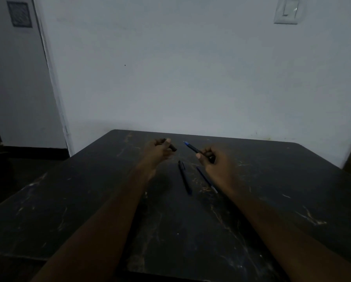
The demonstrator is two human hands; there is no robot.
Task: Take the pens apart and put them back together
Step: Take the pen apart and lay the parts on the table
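My left hand [159, 149] is closed around a short dark pen cap [173, 147] held above the far part of the black table [68, 200]. My right hand [213, 159] grips a dark pen body [191, 147] whose blue tip points up and to the left, toward the cap; a small gap separates the two parts. Between my hands, a whole dark pen [184, 178] lies on the table. Beside it on the right lies a thin blue refill [206, 180] with a pale end toward me.
The table's far edge meets a white wall [190, 78]. A light switch [288, 10] is high on the right. A door or wall panel [18, 88] stands at the left, with dark floor beside the table. The scene is dim.
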